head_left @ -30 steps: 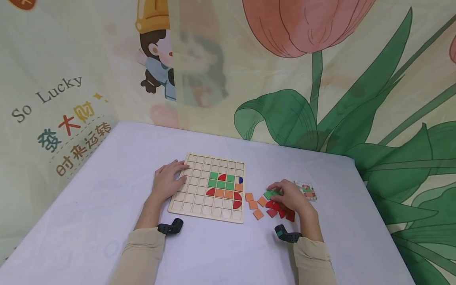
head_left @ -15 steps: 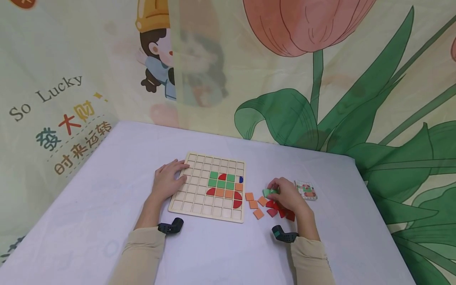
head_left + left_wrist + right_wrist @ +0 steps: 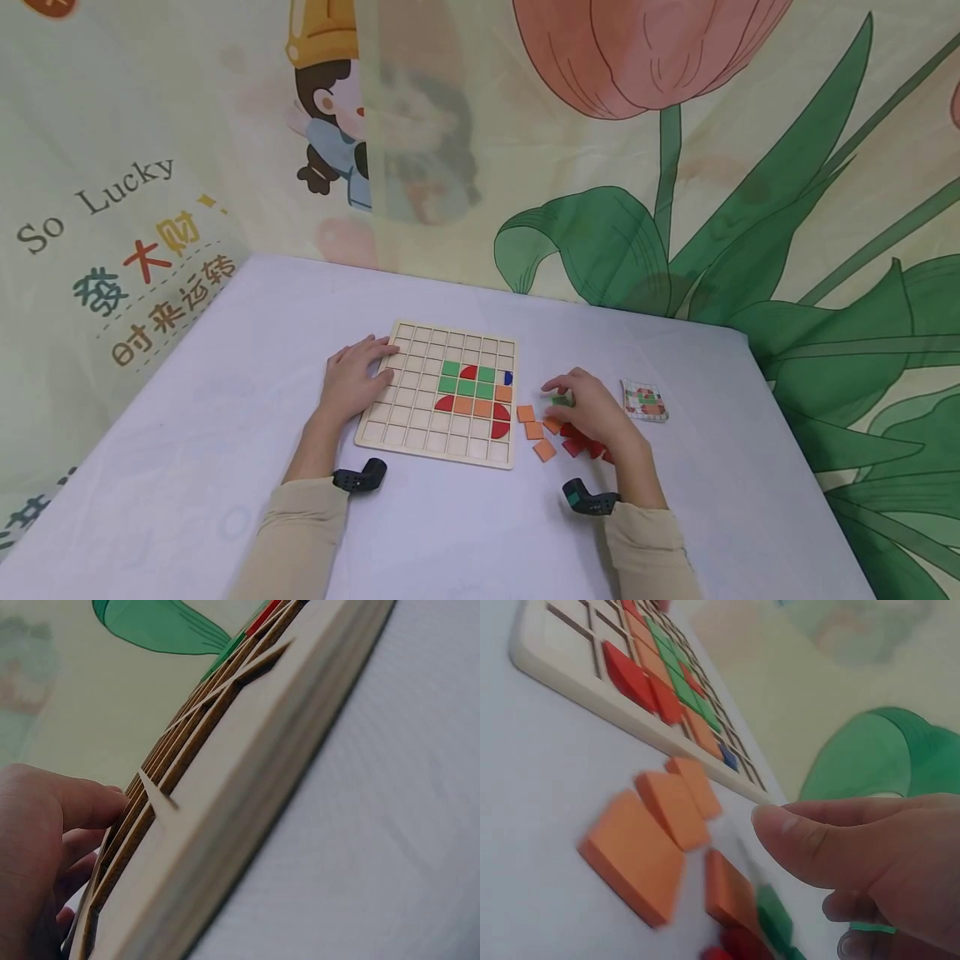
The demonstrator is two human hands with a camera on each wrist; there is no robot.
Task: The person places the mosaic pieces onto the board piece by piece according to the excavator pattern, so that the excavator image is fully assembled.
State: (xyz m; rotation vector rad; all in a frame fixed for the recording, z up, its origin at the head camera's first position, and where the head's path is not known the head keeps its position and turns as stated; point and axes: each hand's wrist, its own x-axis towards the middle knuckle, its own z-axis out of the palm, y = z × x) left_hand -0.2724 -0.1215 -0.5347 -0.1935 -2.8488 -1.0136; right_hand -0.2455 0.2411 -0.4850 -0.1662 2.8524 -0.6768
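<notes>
1. On the bench [image 3: 225,433], near its middle: a wooden grid board [image 3: 438,392], partly filled with green, red and orange tiles and one blue piece at its right edge.
2. Left hand [image 3: 352,379] rests on the board's left edge, fingers [image 3: 90,806] straight and laid flat over the rim onto the grid.
3. Right hand [image 3: 592,408] is just right of the board, above the loose tiles. Fingers are curled, index reaching towards the board; they pinch a green tile [image 3: 560,401], mostly hidden under the hand.
4. Right wrist view: the green tile [image 3: 776,919] is blurred below the thumb; its full outline is hard to make out.
5. Loose orange tiles [image 3: 534,431] lie between board and right hand, near each other.
6. Red tiles [image 3: 581,442] lie partly covered by the right hand; their count cannot be told.
7. Pattern card [image 3: 643,399] lies just right of the right hand, apart from it.
8. Left wrist view: only the board's side edge [image 3: 247,795] and fingertips; the rest is cut off.
9. Open bench surface lies left of the board, behind it and in front of it.
</notes>
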